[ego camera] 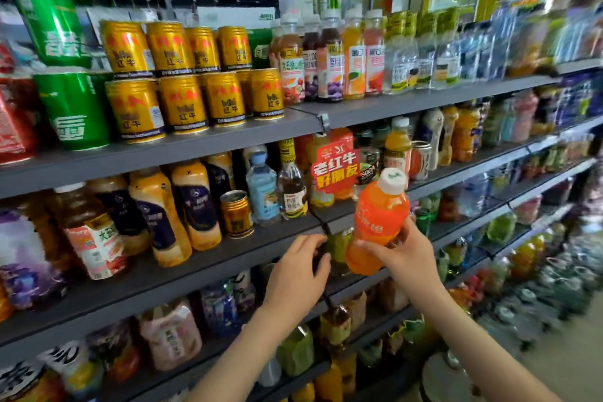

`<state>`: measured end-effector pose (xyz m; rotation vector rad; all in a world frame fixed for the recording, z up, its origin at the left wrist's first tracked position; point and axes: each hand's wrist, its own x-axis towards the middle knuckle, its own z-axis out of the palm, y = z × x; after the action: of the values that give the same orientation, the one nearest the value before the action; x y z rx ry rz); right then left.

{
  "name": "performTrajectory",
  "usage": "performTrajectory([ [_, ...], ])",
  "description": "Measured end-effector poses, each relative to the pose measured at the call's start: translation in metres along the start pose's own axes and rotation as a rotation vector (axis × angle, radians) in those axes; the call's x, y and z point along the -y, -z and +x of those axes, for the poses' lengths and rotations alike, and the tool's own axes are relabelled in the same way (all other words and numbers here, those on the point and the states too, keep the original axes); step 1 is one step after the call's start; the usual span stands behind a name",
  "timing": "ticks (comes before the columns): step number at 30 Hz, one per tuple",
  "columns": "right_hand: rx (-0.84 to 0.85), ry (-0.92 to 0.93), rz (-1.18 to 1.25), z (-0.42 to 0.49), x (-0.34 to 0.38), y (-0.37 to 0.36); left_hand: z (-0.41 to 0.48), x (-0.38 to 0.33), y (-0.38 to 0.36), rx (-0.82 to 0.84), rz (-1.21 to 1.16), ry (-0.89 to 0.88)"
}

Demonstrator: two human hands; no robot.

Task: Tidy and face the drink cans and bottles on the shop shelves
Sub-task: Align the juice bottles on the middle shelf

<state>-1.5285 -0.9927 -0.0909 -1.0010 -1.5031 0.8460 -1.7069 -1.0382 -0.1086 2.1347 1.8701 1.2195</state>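
Right hand (404,250) gripping tilted orange bottle (375,222) (white cap) — before the shelf (212,268). Left hand (298,274) at shelf edge, fingers curled — hold unclear.

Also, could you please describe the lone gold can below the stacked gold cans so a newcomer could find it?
Find the two-high stack of gold cans on the upper grey shelf, then drop one shelf. There a single gold can stands between the orange-and-navy bottles and a pale blue bottle. It is the only can among these bottles, and shorter than each.
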Motion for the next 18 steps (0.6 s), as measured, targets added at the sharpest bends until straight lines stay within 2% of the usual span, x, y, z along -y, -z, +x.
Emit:
performTrajectory([
  [9,0.033,-0.057,-0.069,0.082,-0.068,0.123,0.063,-0.082,-0.127,-0.049,0.036,0.213],
  [13,0.089,-0.103,-0.043,0.113,-0.092,0.133,0.085,-0.088,-0.156,-0.112,0.049,0.323],
  [18,0.177,-0.093,-0.018,0.154,-0.110,0.120,0.129,-0.064,-0.173,-0.289,0.075,0.437],
])
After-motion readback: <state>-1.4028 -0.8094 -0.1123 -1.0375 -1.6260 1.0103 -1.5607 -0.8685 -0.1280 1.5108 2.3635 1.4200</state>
